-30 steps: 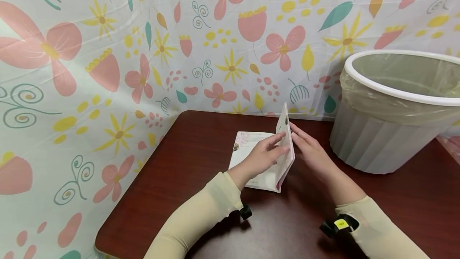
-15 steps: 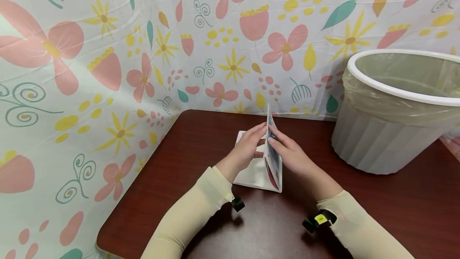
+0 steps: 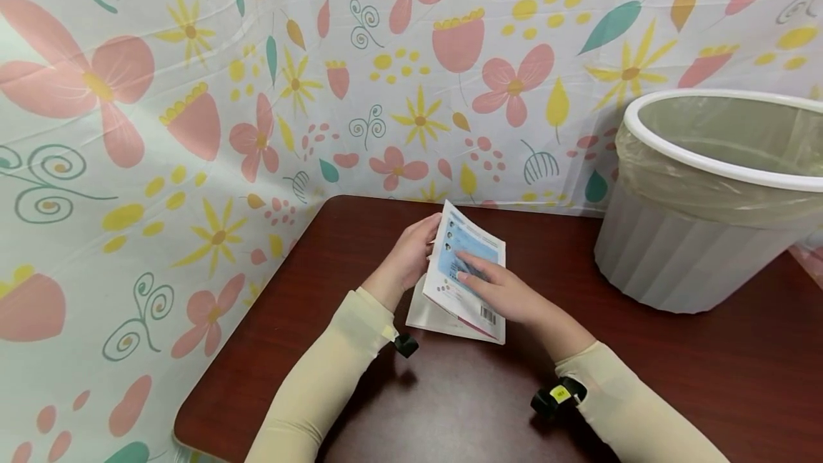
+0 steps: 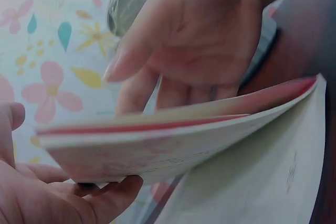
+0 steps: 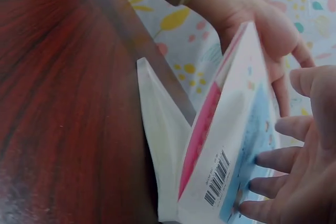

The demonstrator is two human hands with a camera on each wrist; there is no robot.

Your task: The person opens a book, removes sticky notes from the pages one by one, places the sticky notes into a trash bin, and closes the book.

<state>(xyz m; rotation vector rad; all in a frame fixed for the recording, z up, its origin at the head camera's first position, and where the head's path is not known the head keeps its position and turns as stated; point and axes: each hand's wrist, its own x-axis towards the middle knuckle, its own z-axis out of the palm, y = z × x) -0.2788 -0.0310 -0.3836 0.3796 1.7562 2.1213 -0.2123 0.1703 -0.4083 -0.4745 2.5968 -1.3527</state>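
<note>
A thin paper book point(image 3: 471, 270) stands partly closed on the table, its blue-and-white back cover tilted up to the left and facing me. A barcode shows on that cover point(image 5: 218, 177) in the right wrist view. My left hand point(image 3: 406, 252) is at the raised edge, its fingers touching the inner page side, the thumb apart from it. Fingertips of my right hand point(image 3: 504, 291) rest on the back cover, fingers mostly straight. A white page side point(image 4: 241, 187) lies below the raised part, with a wedge-shaped gap between them.
The dark red-brown wooden table point(image 3: 308, 270) carries the book. A grey ribbed bin point(image 3: 675, 256) with a white rim and clear liner stands at the right. Flower-patterned cloth point(image 3: 386, 56) hangs behind and to the left.
The raised part of the book has swung from right to left, turning its back cover toward me. Both hands have moved left along with it.
</note>
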